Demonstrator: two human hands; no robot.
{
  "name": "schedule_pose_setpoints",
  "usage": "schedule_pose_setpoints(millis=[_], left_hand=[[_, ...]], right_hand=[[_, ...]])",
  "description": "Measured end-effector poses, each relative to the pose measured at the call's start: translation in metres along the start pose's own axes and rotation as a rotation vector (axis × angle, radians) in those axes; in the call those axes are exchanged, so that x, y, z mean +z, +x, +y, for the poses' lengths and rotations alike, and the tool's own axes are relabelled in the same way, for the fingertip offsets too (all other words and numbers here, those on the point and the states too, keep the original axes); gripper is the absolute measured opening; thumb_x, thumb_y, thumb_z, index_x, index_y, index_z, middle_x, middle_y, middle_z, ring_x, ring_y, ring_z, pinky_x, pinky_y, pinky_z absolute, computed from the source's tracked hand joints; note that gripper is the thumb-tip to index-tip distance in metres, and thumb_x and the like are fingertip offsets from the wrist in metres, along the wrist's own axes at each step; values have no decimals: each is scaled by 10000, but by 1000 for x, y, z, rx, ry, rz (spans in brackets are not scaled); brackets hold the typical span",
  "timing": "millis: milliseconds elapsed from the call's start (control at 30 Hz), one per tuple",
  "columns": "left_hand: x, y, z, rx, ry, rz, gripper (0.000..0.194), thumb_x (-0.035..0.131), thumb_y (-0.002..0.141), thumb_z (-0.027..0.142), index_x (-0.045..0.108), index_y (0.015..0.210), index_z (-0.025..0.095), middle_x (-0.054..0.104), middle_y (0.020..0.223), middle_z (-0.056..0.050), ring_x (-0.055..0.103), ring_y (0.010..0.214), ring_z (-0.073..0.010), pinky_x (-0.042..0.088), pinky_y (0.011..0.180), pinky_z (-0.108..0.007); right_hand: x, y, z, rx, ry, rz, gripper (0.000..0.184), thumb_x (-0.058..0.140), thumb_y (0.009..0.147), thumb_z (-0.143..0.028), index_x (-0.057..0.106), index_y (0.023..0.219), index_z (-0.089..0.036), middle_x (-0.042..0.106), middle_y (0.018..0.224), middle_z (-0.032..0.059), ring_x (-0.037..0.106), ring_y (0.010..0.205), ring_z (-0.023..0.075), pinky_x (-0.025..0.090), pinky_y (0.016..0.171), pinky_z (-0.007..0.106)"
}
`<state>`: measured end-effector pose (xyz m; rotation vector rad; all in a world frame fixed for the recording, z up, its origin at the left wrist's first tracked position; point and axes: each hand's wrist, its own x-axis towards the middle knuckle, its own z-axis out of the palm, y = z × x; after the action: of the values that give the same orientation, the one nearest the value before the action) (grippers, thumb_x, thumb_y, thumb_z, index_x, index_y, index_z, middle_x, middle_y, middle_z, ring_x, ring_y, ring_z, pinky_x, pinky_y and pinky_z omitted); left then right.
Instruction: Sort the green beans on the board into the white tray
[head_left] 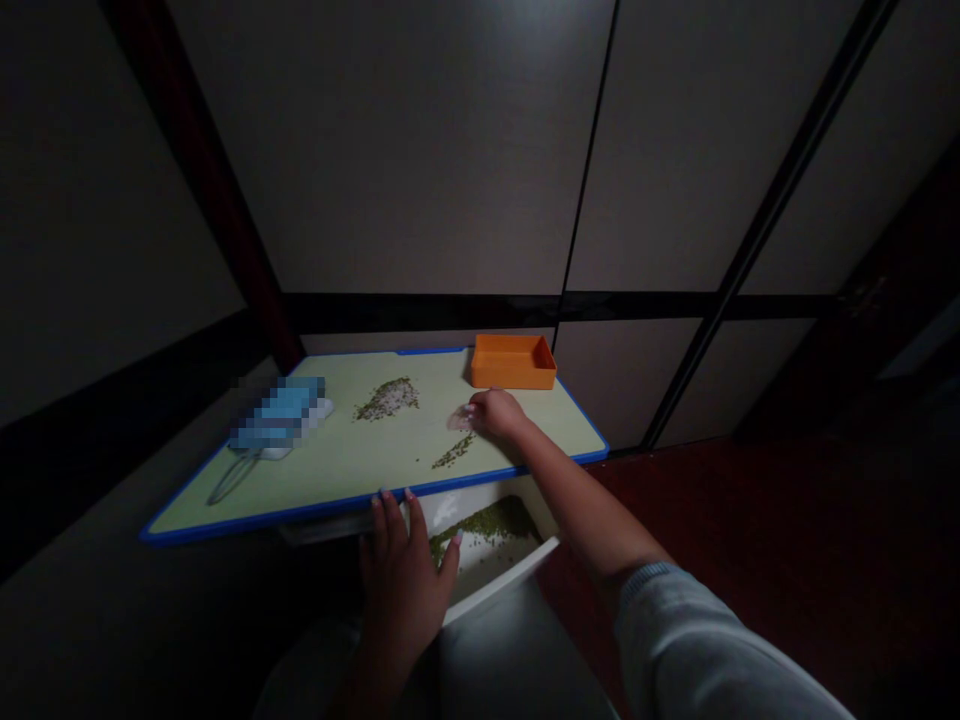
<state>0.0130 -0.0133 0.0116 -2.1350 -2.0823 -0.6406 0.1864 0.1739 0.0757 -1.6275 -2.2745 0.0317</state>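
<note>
My right hand [495, 412] reaches over the pale yellow tabletop [337, 470], its fingers pinched on a small, clear, pinkish piece [458, 419] that looks like thin plastic. Its exact kind is too small and dim to make out. Just below that piece lies a short streak of green grains [454, 452]. A larger pile of mixed green and pale grains [388, 398] sits farther left. My left hand [405, 570] is open, fingertips resting on the blue front edge of the table, thumb apart over the open drawer. Inside the white drawer [502, 580] are many loose green grains.
An orange open box [513, 375] stands at the table's back right. On the left side lies a pixelated light-blue item [281, 412] with a loop-like strap [234, 478]. Panelled cabinet doors [420, 150] rise behind the table. Dark red floor [720, 530] shows at right.
</note>
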Motion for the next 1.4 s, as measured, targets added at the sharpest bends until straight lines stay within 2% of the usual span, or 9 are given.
schedule_pose_setpoints(millis=[133,300,667,800,967,1133,1400], left_hand=[[9,1,-5,37,-63,56,726,454,835,437,328,1384,-22,192,1501,-314,84,1422,-413,293,1058,-546],[19,2,-11,110,-106,90,793,508,797,459,305,1389,-28,142,1512,-316,43,1422,-419,251,1090,-540],[14,0,-6,145,-83,55,792,490,804,461,293,1398,-25,145,1509,-320,23,1428,-403,257,1086,-535],[12,1,-5,154,-86,47,792,497,799,460,302,1397,-22,142,1518,-305,26,1430,-398,245,1099,-518],[15,1,-5,167,-101,47,799,504,795,466,287,1410,3,146,1532,-275,12,1435,-379,252,1100,-517],[19,3,-2,163,-120,50,812,507,791,468,285,1405,-14,152,1525,-287,32,1434,-381,259,1099,-513],[18,4,3,130,-83,10,798,478,812,479,292,1403,-24,166,1512,-310,78,1427,-401,266,1084,-530]], right_hand=[[-2,-10,2,24,21,-26,231,551,857,-321,712,972,-202,670,897,89,570,838,177,351,679,233],[-4,-21,2,29,30,-32,268,521,877,-351,715,1001,-214,673,919,93,568,839,182,356,694,234],[-11,-41,4,29,65,-82,273,495,890,-323,723,954,-187,702,940,102,584,822,170,357,688,225],[-14,-46,7,33,157,-36,271,476,898,-271,719,963,-171,708,927,93,581,819,163,361,694,219],[-19,-51,22,70,288,54,327,405,936,-238,707,1000,-129,709,911,82,574,800,148,373,704,212],[-20,-57,35,86,212,58,313,422,930,-235,712,1023,-165,710,935,69,536,863,171,365,769,238],[-15,-62,33,42,208,37,299,431,929,-214,691,1070,-172,691,951,67,511,888,171,365,793,231]])
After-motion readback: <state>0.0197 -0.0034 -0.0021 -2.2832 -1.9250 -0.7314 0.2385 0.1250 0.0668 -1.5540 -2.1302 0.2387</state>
